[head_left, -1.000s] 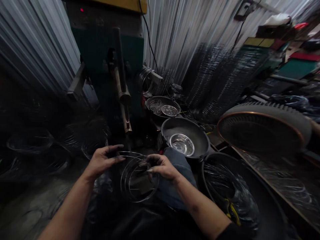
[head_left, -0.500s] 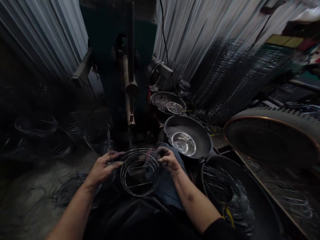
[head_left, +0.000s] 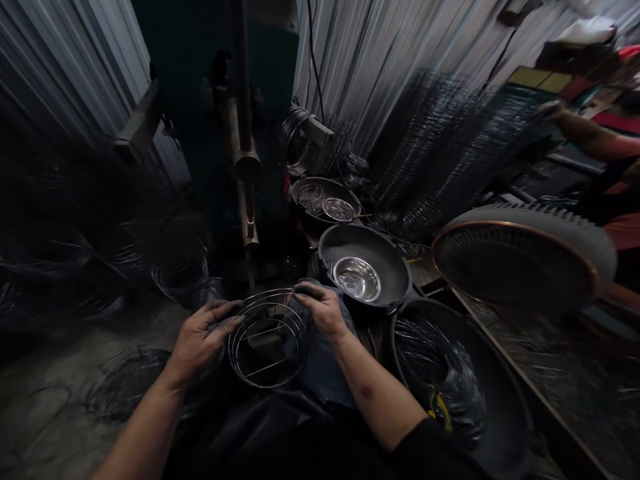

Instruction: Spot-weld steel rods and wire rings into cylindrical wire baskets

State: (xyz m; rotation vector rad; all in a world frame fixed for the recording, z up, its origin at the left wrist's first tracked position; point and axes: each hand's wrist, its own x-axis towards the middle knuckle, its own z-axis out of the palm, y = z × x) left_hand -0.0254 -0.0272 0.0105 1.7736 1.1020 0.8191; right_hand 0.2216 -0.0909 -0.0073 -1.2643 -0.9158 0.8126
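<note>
A round wire rack of thin metal rings, with straight bars across its base, is held tilted over my lap. My left hand pinches its upper ring on the left side, thumb and fingers closed on the wire. On the far right of the same ring, my right hand grips with thumb and fingers together. Beyond the rack stands a machine with a copper-coloured rod, apart from the wire. My blue trouser leg shows through and beside the rings.
To the right, a dark pan holds a shiny metal bowl. Nearer, a large pan holds a coil of wire and a yellow-handled tool. A fan stands further right. Another person's arm reaches toward stacked wire rings.
My view has turned slightly right. My right hand has shifted from the rack's right side toward its far edge, and the rack is turned a little. Another person's arm has come in at right.
</note>
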